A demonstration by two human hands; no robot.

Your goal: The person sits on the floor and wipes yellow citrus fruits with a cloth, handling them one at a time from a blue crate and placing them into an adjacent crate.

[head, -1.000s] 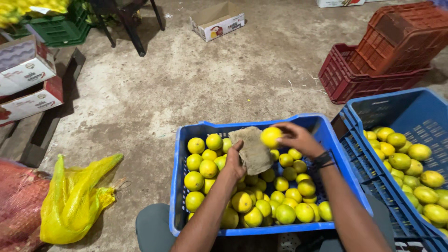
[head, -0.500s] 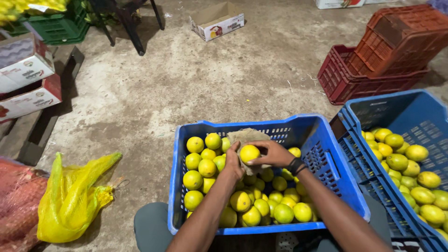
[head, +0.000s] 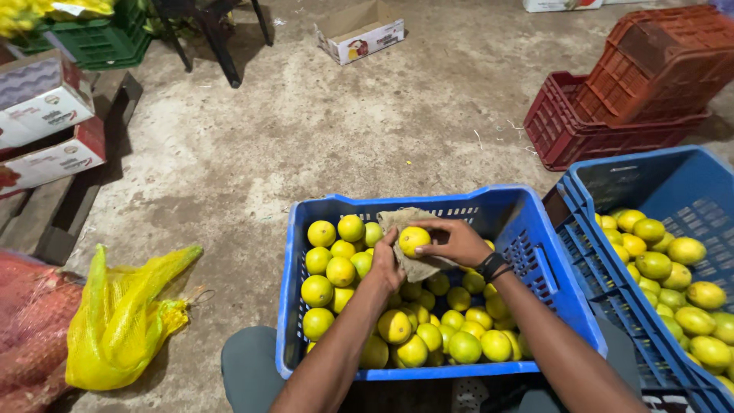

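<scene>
A blue plastic crate (head: pixel 547 264) in front of me is full of yellow-green citrus fruits (head: pixel 428 333). My left hand (head: pixel 386 264) grips a piece of brown burlap cloth (head: pixel 417 266) over the crate. My right hand (head: pixel 455 241) holds one yellow fruit (head: pixel 414 240) against that cloth. A dark band sits on my right wrist (head: pixel 493 266). Both hands are close together above the middle of the crate.
A second blue crate (head: pixel 673 183) with more fruits (head: pixel 673 264) stands at the right. Stacked red crates (head: pixel 634 92) are behind it. A yellow mesh bag (head: pixel 122 317) and red sack (head: pixel 30 329) lie at left, cardboard boxes (head: pixel 46 122) and a green crate (head: pixel 99 42) farther back. Concrete floor.
My right hand carried the fruit leftward and down onto the cloth held by my left hand. The view shifted slightly.
</scene>
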